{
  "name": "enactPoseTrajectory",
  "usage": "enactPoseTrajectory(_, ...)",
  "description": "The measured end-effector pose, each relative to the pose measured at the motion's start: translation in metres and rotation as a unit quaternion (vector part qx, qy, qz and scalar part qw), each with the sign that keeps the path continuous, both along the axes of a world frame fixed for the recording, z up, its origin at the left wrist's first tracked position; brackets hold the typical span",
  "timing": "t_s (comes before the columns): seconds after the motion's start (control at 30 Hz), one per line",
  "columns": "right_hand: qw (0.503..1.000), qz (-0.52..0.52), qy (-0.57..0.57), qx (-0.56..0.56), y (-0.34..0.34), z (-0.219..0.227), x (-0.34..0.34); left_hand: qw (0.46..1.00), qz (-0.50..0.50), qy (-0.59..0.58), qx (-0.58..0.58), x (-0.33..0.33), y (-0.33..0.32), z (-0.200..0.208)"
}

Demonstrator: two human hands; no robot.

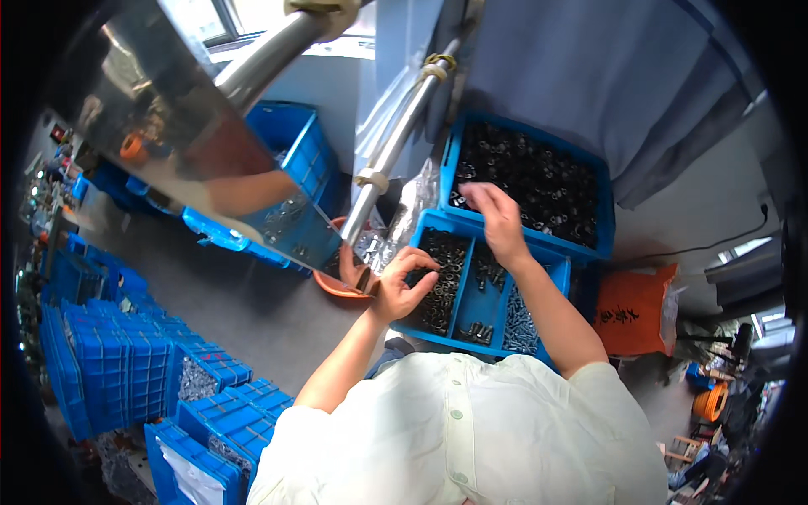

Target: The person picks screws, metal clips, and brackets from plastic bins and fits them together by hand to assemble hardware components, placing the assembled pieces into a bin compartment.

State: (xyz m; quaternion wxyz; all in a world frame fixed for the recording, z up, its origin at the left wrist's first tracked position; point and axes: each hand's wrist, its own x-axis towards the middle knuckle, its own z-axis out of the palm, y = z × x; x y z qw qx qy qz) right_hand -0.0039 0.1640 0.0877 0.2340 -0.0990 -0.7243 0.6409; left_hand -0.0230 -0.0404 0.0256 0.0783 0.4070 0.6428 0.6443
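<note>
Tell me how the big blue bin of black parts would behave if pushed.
The bin would probably stay stiff, as it looks molded from rigid plastic. It is likely heavy, given the many black parts spread across it; lying loose, they might shift.

A grey-blue curtain (581,76) hangs in folds across the upper right, beside a pale wall (673,223) where a dark cable (724,246) droops from a plug. An orange sack (629,313) with dark markings stands below, and farther right lies a coil of orange hose (711,402). A bright window (252,15) shows at the top, partly crossed by a thick metal tube (268,63). At the upper left a shiny, reflective panel (160,109) slants in front of a blue crate (313,160). More blue crates (105,358) are stacked on the grey floor (278,337) at the lower left.
</note>
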Motion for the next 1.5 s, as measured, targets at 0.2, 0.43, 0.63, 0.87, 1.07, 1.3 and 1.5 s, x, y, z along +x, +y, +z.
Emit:
enactPoseTrajectory(0.2, 0.951, -0.095, -0.225, 0.189, 0.07, -0.04, 0.129, 0.98, 0.062, 0.138, -0.127, 0.002, 0.02, -0.007)
enactPoseTrajectory(0.43, 0.732, -0.05, -0.298, 0.611, 0.029, -0.102, 0.179, 0.806, -0.046, 0.4, -0.433, 0.032, 0.044, -0.029)
enactPoseTrajectory(0.63, 0.813, 0.076, -0.334, 0.47, 0.056, -0.102, 0.177, 0.833, -0.09, 0.337, -0.429, 0.025, 0.041, -0.019)
enactPoseTrajectory(0.87, 0.957, -0.013, -0.256, 0.133, 0.061, -0.057, 0.178, 0.908, -0.069, 0.165, -0.378, 0.024, 0.029, -0.002)
enactPoseTrajectory(1.07, 0.967, -0.058, -0.208, -0.136, 0.066, -0.02, 0.197, 0.93, -0.022, 0.114, -0.349, 0.037, 0.016, 0.005)
enactPoseTrajectory(1.3, 0.965, 0.007, -0.207, -0.163, 0.108, 0.006, 0.186, 0.954, -0.022, -0.14, -0.266, 0.041, 0.014, 0.01)
enactPoseTrajectory(1.5, 0.957, 0.133, -0.249, 0.069, 0.132, 0.021, 0.163, 0.923, -0.042, -0.357, -0.134, 0.046, 0.015, 0.009)
